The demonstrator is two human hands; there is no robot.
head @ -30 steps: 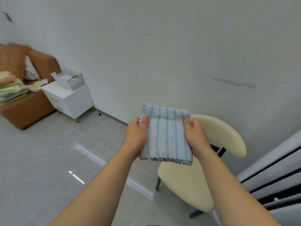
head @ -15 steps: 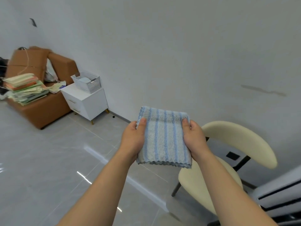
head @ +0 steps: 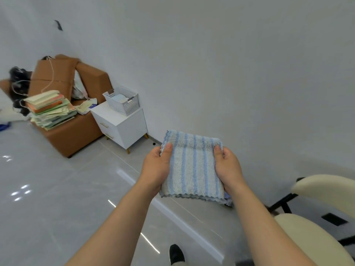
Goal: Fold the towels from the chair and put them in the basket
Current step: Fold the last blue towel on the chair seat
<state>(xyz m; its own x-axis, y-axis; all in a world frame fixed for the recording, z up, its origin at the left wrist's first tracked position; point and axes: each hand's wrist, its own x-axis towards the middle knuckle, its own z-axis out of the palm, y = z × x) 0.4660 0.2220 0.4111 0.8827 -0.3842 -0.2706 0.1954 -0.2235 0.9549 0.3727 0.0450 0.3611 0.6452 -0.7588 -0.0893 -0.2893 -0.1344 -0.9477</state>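
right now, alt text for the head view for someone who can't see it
The left hand and right hand hold a folded blue-striped towel by its sides. A white basket sits on a white nightstand at left; a cream chair stands at right.

We find a lived-in domestic room, most likely a home living area. Supporting evidence: a brown upholstered sofa (head: 73,135) against the plain white wall (head: 230,64), loaded with a loose stack of books (head: 50,110); a small white table (head: 130,127) with two drawers just beside it, carrying a perforated plastic basket (head: 126,106); a cream padded chair (head: 311,240) with black legs; a glossy grey tiled floor (head: 57,208).
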